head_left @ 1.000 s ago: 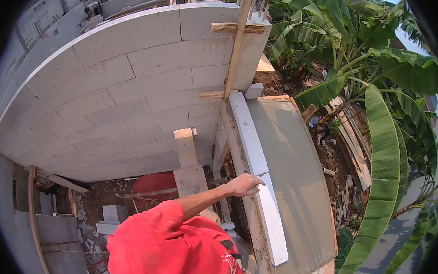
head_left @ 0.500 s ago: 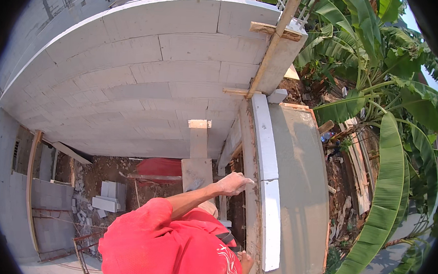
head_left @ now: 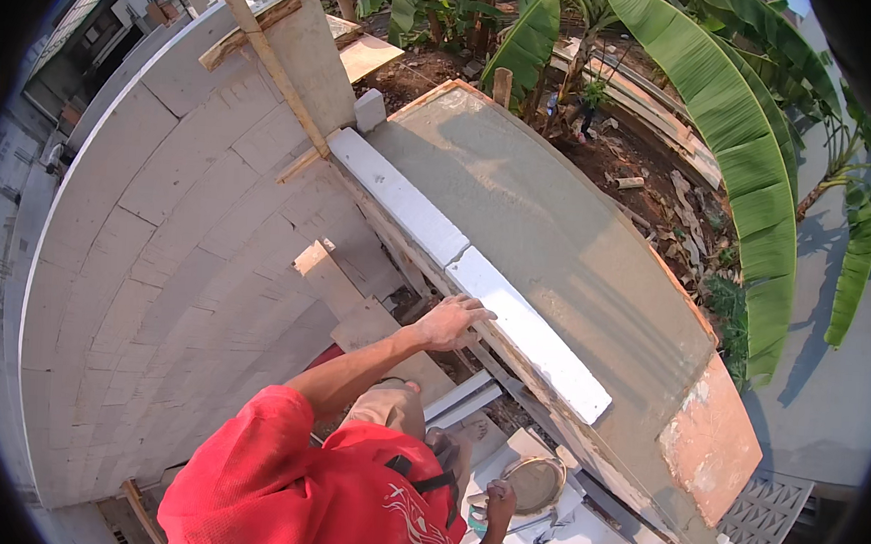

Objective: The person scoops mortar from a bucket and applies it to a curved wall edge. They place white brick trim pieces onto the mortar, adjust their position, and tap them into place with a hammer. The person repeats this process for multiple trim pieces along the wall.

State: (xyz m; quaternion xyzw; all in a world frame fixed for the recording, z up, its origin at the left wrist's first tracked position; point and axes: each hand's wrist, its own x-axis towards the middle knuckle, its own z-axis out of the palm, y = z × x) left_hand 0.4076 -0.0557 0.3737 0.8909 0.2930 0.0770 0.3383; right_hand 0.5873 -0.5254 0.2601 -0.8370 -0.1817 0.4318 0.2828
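Observation:
Two long white lightweight blocks lie end to end along the inner edge of a grey concrete slab; I see the farther block (head_left: 400, 198) and the nearer block (head_left: 531, 334). My left hand (head_left: 452, 322) lies over the ledge by the nearer block, its fingers stretched to the block's side close to the joint. Lower down, my right hand (head_left: 502, 501) is closed like a fist; what it holds, if anything, cannot be made out. Beside it stands a round bucket (head_left: 561, 473) of grey mortar, and a small teal item shows under the hand.
A tall grey block wall (head_left: 158, 245) curves along the left, with a wooden brace (head_left: 269, 57) at its end. The concrete slab (head_left: 548, 219) spreads beyond the blocks, edged with boards. Banana leaves (head_left: 732, 160) hang over the right side. A drop opens below the ledge.
The view has turned, so the block row now slants down to the right. The mortar bucket has come into view. My left hand's fingers now reach the nearer block.

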